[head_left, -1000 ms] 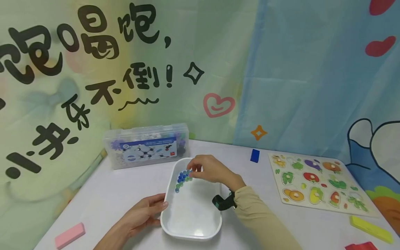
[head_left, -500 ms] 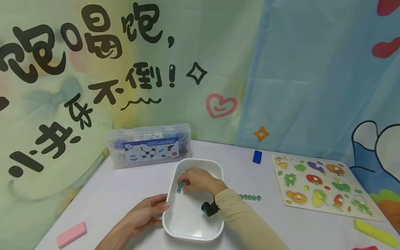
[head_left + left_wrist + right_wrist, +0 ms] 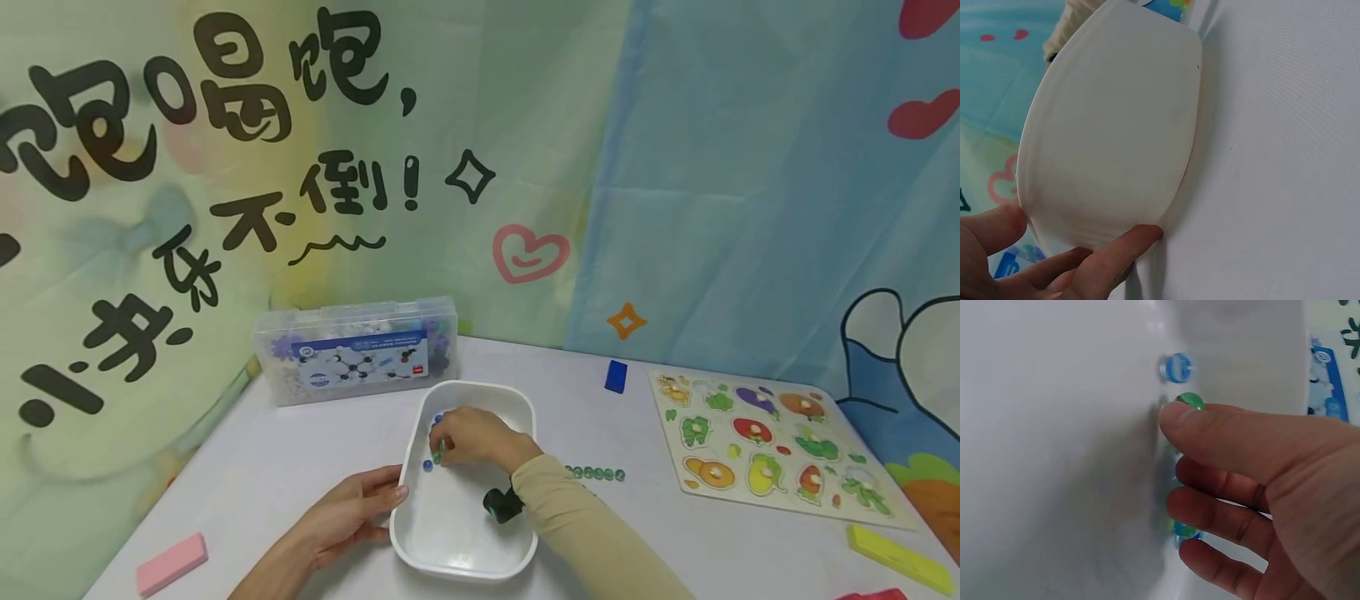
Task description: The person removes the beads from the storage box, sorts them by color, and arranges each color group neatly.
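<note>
A white tray (image 3: 465, 537) stands on the table in the head view. My left hand (image 3: 348, 512) grips its left side, thumb at the rim and fingers against the outer wall, as the left wrist view also shows. Inside the tray, my right hand (image 3: 480, 437) pinches a green glass marble (image 3: 1192, 400) between thumb and index finger. A blue marble (image 3: 1179, 367) lies a little apart from it on the tray floor. More blue and green marbles (image 3: 1186, 531) are partly hidden behind the right hand's other fingers.
Right of the tray, a row of green marbles (image 3: 597, 473) lies partly behind the right sleeve. A clear plastic box (image 3: 360, 350) stands behind on the left. Around the table are a blue block (image 3: 616, 377), a vegetable puzzle board (image 3: 765, 450), a pink block (image 3: 172, 564) and a yellow block (image 3: 900, 558).
My right hand has moved down from the tray's upper left end toward the viewer and now pinches a green marble. The marbles have shifted apart. The left hand keeps its grip on the tray.
</note>
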Available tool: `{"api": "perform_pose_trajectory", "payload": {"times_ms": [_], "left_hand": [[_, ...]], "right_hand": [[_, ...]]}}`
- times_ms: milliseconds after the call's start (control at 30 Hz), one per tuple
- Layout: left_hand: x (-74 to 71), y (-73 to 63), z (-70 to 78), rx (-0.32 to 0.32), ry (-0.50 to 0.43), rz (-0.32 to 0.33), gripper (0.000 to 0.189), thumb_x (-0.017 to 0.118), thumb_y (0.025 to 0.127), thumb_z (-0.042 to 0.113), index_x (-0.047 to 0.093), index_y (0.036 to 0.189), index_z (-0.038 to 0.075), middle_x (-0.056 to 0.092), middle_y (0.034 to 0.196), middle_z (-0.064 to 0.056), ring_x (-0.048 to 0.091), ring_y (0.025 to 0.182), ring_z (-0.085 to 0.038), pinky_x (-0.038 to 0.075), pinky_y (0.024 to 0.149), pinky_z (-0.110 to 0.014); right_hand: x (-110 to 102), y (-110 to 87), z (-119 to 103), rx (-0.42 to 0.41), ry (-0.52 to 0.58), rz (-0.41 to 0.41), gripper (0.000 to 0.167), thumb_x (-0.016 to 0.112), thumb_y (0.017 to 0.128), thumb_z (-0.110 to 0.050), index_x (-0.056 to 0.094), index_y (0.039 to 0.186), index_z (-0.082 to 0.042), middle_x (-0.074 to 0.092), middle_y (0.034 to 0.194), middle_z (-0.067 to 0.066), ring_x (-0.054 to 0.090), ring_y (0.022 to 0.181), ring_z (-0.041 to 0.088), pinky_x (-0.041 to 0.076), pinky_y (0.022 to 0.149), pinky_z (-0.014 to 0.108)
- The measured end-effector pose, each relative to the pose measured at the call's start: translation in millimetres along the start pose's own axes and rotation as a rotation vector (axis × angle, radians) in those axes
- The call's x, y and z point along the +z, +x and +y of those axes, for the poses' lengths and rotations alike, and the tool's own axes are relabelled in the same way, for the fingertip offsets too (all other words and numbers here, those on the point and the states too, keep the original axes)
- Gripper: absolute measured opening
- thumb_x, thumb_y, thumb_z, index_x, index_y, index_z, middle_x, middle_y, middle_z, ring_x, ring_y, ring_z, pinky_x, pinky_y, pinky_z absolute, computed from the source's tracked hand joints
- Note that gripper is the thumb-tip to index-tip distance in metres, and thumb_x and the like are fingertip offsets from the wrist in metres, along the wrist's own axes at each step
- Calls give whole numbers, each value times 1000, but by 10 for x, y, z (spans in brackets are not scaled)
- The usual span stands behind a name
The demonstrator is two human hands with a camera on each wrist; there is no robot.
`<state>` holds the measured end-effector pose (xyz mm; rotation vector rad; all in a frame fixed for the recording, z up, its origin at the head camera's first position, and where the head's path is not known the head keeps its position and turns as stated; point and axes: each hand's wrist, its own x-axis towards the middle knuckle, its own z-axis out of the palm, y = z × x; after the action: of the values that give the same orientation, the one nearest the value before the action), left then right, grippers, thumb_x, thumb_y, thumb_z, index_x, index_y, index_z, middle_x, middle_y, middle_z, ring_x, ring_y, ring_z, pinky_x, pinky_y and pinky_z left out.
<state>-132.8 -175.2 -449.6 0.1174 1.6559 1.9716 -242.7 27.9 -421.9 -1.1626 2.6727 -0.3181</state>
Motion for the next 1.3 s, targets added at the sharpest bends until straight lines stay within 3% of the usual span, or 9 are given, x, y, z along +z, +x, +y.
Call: {"api": "perform_pose_trajectory", "payload": {"times_ms": [233,367,667,967,1133,1300], "left_hand": [[12,3,8,-23,17,26,68,53,100,22,18,149,-10,41,147,-25,62,108,-19,57,89,-43],[20,6,8,-42,29,48,70,55,99,24,19,149,-10,37,150,-27,62,108,-19,57,88,-42],[23,1,12,-55,40,57,71,56,99,25,19,149,-10,39,148,-26,63,106,-18,58,86,-40],[12,-16,27,-57,37,64,72,57,98,25,20,149,-10,39,149,-26,63,108,-19,57,89,-42],[14,-15,41,-71,26,64,72,57,98,25,21,149,-9,41,148,-24,63,108,-18,57,89,-41],[23,0,38,-79,29,72,72,58,98,25,21,150,-9,41,148,-24,63,107,-18,58,88,-40]], "right_hand": [[-175,-125,41,-17,38,56,13,75,83,-18,74,96,-18,56,75,-5,46,70,7,38,61,19],[-334,-298,124,-29,83,94,14,74,86,-21,74,99,-17,58,78,-6,48,71,6,41,63,18],[-617,-1144,580,34,235,255,17,73,86,-21,73,102,-14,61,80,-8,51,71,3,48,60,18],[-351,-1867,1209,164,221,275,14,72,86,-17,72,100,-12,60,78,-11,49,70,-3,45,56,18],[-166,-2089,1369,231,224,272,15,73,86,-19,71,99,-12,61,81,-11,49,72,-4,45,59,18],[-35,-2190,1477,304,220,265,14,74,84,-20,71,97,-13,60,81,-11,47,71,-4,44,60,18]]}}
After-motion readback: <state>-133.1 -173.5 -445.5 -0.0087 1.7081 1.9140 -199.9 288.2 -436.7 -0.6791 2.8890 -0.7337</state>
